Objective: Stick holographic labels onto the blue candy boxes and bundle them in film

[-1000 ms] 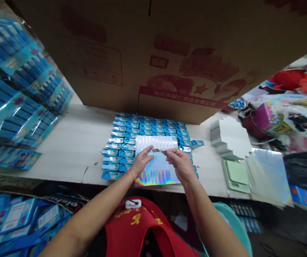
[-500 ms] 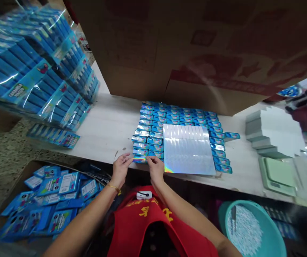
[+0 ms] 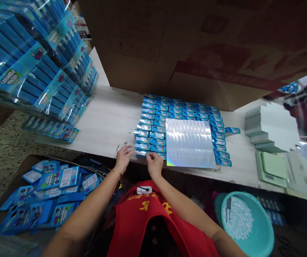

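Shiny strip (image 3: 141, 153) sits between the two hands, over the near-left pack of the blue packs (image 3: 158, 141) in rows on the table (image 3: 110, 121). Right hand (image 3: 154, 165): thumb and fingers pinched on the strip's right end. Left hand (image 3: 122, 159): fingers partly spread, thumb at the strip's left end; cannot tell if it grips. Silvery sheet (image 3: 191, 144) with pale stripes lies on the packs, right of the right hand.

Writing: plastic-wrapped stack (image 3: 32, 76) at left reads "CARAMELO" on a blue band, word under it starts "MAC", rest unsure. Pack print on the table too small to read. Loose blue packets (image 3: 57, 192) in a carton, lower left, some with white label panels, text illegible. Large cardboard box (image 3: 185, 53) behind the rows: red print, too dim to read. Red apron (image 3: 137, 217): yellow characters, partly visible.
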Motion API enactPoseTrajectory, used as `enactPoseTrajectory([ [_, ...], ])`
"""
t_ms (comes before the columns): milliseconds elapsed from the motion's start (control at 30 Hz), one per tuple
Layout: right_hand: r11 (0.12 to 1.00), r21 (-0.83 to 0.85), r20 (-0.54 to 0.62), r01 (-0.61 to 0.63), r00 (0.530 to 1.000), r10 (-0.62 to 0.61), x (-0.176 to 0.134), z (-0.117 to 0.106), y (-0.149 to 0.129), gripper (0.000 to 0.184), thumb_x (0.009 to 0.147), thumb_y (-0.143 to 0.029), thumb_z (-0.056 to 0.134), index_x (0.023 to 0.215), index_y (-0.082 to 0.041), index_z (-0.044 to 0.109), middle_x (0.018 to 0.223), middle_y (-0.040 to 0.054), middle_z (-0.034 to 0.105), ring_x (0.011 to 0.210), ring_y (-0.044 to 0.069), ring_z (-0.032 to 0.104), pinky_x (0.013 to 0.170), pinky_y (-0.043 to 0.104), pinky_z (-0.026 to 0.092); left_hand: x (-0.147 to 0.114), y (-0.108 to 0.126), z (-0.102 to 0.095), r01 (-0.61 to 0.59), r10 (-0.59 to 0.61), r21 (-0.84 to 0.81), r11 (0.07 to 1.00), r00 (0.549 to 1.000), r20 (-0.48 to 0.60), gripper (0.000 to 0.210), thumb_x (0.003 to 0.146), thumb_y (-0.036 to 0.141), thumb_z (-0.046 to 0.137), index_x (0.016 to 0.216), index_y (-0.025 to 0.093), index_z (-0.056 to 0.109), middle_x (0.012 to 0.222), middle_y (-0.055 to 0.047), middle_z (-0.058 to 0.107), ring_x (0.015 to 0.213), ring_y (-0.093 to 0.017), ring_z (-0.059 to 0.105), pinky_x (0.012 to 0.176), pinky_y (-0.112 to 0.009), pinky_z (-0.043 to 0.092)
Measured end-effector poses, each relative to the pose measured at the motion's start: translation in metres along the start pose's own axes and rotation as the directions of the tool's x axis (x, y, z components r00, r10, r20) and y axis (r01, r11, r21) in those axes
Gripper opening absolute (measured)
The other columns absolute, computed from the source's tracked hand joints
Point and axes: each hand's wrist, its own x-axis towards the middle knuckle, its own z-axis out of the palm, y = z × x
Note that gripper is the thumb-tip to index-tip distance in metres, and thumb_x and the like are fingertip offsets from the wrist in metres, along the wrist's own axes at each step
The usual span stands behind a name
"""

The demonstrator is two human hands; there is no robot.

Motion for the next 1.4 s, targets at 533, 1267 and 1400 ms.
enactPoseTrajectory([
  [533, 0.63, -0.646, 0.433, 0.432, 0.886, -0.164, 0.0, -0.034, -0.002, 0.04, 0.086, -0.023, 0.035, 0.124, -0.027, 0.047, 0.08, 0.0075, 0.066, 0.068, 0.02, 0.06, 0.064, 0.029, 0.038, 0.002, -0.041, 0.001, -0.027, 0.042, 0.155, 0.988, 0.995, -0.092, 0.034, 0.061, 0.032, 0.065, 0.088, 0.013, 0.061, 0.072, -0.003, 0.06, 0.069, -0.013, 0.057, 0.068, -0.026, 0.044],
  [1267, 0.838, -0.526, -0.205, 0.147, 0.934, -0.293, 0.209, -0.245, 0.076, 0.045, 0.08, -0.033, 0.04, 0.117, -0.009, 0.053, 0.105, 0.0161, 0.057, 0.094, 0.024, 0.051, 0.081, 0.037, 0.039, 0.025, 0.046, 0.16, -0.579, 0.39, 0.54, 0.611, 0.814, 0.431, 0.044, 0.081, 0.029, 0.045, 0.122, 0.015, 0.044, 0.113, -0.013, 0.054, 0.1, -0.022, 0.053, 0.086, -0.037, 0.044],
  [1400, 0.698, -0.629, 0.015, 0.342, 0.903, -0.429, 0.259, -0.251, 0.069, 0.04, 0.082, -0.027, 0.042, 0.118, -0.016, 0.053, 0.114, 0.0128, 0.053, 0.102, 0.024, 0.047, 0.086, 0.036, 0.036, 0.039, 0.048, 0.199, -0.698, 0.43, 0.615, 0.367, 0.714, 0.553, 0.049, 0.079, 0.031, 0.049, 0.126, 0.018, 0.042, 0.127, -0.012, 0.047, 0.119, -0.025, 0.039, 0.099, -0.043, 0.031],
])
